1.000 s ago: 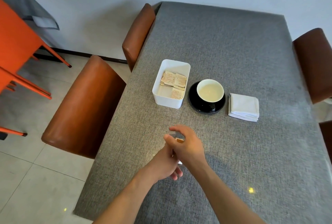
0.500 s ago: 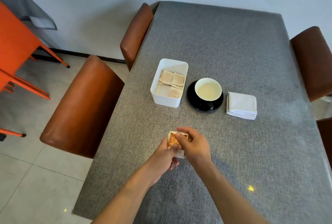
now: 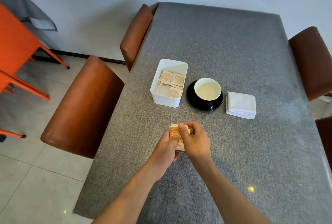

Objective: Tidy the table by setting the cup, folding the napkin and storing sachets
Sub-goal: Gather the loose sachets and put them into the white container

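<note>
Both hands meet over the near middle of the grey table point(image 3: 233, 48). My left hand point(image 3: 166, 149) and my right hand point(image 3: 195, 140) together pinch a small stack of orange-and-white sachets point(image 3: 175, 132), held just above the cloth. Further back stands a white box point(image 3: 158, 96) with several beige sachets point(image 3: 171, 82) lying inside. To its right a cream cup point(image 3: 207, 90) sits on a black saucer point(image 3: 192, 100). A folded white napkin point(image 3: 240, 104) lies to the right of the saucer.
Brown leather chairs stand along the left edge point(image 3: 80, 109), point(image 3: 135, 33) and the right edge point(image 3: 312, 60). Orange furniture point(image 3: 16, 55) stands on the tiled floor at far left. A wall runs behind the table.
My hands have come together and lifted the orange sachets into view, shifting slightly forward toward the box. The box, cup and napkin have not moved.
</note>
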